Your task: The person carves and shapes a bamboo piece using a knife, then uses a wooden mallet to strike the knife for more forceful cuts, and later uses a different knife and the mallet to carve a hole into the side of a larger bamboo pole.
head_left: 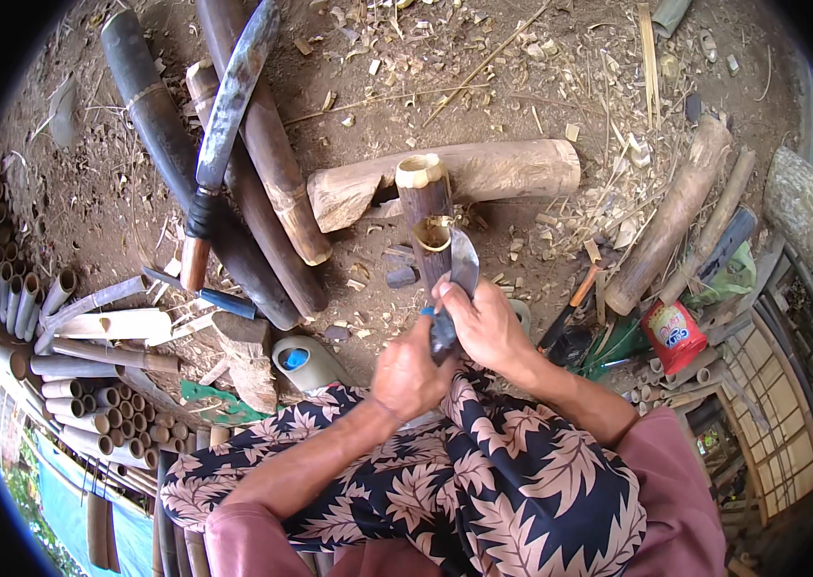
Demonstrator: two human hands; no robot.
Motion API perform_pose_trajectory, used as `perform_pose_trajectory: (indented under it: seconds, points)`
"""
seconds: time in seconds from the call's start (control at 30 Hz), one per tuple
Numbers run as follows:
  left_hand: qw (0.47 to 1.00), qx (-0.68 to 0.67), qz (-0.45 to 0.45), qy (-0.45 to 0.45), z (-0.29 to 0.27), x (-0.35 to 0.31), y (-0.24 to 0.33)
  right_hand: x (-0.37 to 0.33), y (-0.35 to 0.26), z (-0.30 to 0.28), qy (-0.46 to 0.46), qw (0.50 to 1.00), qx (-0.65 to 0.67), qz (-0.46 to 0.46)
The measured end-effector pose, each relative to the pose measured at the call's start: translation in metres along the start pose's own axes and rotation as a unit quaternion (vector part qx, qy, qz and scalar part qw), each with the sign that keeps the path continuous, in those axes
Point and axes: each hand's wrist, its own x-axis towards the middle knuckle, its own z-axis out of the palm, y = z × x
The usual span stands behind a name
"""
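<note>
In front of me a short bamboo tube point(423, 199) points away, its far rim trimmed pale and a notch cut into its upper side. Its far part lies at a thick, pale length of wood point(522, 171) with a hollowed left end. The knife's broad metal blade point(465, 262) lies along the tube's right side, close to the notch. My left hand point(406, 371) is closed around the dark handle. My right hand point(485, 327) is closed at the base of the blade, thumb against it; some of its fingers are hidden, as is the tube's near end.
Upper left, a large machete point(233, 106) lies across dark bamboo poles point(277, 144). Many cut bamboo tubes point(123, 418) are stacked at lower left. On the right are a log point(681, 216), an orange-handled tool point(584, 287) and a red packet point(673, 338). Shavings litter the dirt.
</note>
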Motion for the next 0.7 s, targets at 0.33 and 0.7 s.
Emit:
perform_pose_trajectory:
  seconds: [0.33,0.7]
  points:
    - [0.935,-0.173,0.300,0.079,0.055,0.016,0.033,-0.049,-0.023,-0.067,0.056,0.943,-0.137,-0.297]
    - [0.553,-0.826,-0.035,-0.105,0.036,0.048,0.069,0.020,-0.099,-0.113,-0.191,0.754,-0.563,-0.277]
